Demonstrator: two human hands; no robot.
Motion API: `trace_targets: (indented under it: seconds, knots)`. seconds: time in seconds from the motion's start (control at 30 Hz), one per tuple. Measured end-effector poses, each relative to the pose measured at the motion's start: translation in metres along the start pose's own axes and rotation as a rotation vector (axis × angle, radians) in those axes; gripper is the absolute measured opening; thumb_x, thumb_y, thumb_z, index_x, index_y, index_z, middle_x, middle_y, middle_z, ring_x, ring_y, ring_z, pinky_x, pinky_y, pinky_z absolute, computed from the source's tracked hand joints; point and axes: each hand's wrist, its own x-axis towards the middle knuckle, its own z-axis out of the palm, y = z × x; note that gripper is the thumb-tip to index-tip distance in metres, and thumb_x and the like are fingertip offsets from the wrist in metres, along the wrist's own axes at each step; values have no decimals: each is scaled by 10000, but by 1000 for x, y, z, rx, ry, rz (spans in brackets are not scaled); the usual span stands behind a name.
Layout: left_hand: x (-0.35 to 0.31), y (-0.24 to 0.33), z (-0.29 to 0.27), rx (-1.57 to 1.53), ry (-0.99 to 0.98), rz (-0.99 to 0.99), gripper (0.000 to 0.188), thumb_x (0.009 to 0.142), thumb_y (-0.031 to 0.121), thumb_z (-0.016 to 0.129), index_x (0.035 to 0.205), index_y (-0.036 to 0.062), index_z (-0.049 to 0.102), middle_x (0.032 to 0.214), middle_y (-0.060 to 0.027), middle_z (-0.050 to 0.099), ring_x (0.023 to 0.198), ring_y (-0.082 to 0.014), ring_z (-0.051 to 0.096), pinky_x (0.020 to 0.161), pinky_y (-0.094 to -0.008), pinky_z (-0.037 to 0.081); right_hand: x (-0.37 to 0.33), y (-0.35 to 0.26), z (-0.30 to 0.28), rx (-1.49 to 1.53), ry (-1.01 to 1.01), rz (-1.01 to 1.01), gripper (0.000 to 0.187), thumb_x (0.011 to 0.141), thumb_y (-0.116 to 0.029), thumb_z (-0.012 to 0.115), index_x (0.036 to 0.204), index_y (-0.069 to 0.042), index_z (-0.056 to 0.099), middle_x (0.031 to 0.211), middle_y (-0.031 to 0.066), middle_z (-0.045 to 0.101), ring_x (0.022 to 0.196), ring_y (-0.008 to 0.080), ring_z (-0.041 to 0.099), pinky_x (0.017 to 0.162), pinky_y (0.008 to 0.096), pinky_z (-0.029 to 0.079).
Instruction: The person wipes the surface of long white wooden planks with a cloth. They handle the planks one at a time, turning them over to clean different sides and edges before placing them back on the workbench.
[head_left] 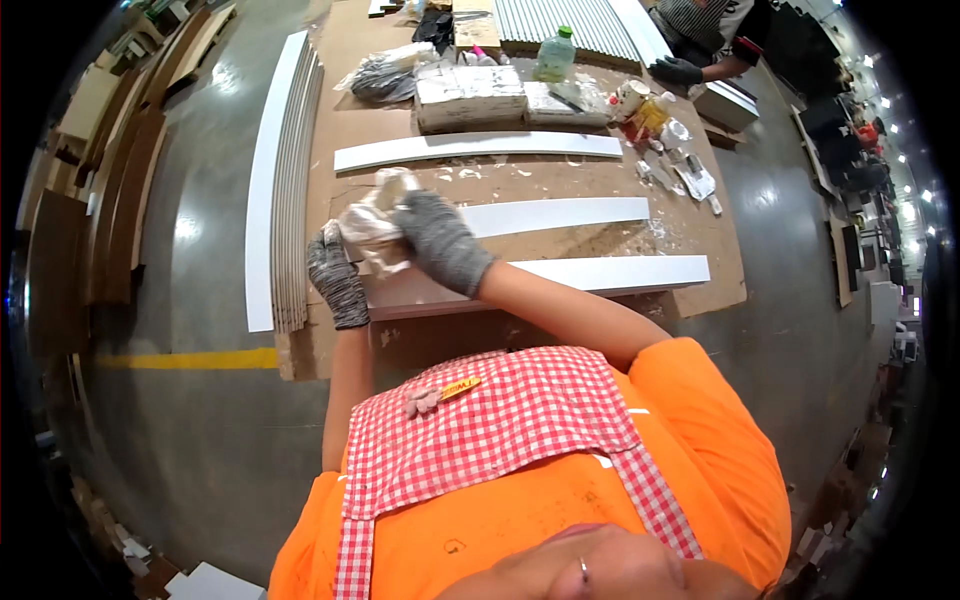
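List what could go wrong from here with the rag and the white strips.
1. Both gloved hands, left hand and right hand, bunch the rag over the nearest strip; loose residue might smear its white face.
2. That strip lies along the table edge; a hard push may slide it off.
3. Scraps nearby could catch in the rag.

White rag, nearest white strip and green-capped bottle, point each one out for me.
white rag (372, 222), head view, on its crumpled middle between the gloved hands.
nearest white strip (620, 272), head view, on its bare right half.
green-capped bottle (555, 58), head view, on its body.
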Motion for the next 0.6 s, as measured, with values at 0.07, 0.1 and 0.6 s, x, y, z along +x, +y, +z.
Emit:
trace_targets:
  seconds: [0.07, 0.1, 0.6]
  knots:
    - [-1, 17, 3, -341, -30, -286, 256, 956, 211, 520, 1033, -7, 629, 954, -104, 642, 873, -198, 583, 833, -327, 455, -33, 45, -24, -103, -64, 90, 258, 697, -141, 669, 901, -8, 586, 990, 235, 548, 961, 409, 503, 871, 466, 412]
    - [-2, 18, -2, -50, -41, -40, 255, 966, 214, 503, 1020, 1, 634, 967, -110, 646, 890, -203, 588, 838, -332, 456, -46, 65, -48, -175, -147, 165, 275, 697, -144, 671, 916, -4, 582, 978, 241, 549, 956, 418, 501, 880, 468, 408]
    - [-1, 46, -9, -486, 65, -339, 338, 1003, 253, 432, 1051, -26, 616, 997, -117, 642, 911, -189, 587, 857, -317, 468, -263, 426, -166, -344, -121, 827, 533, 889, -428, 507, 1334, -138, 470, 1215, 123, 579, 1067, 260, 551, 936, 373, 414]
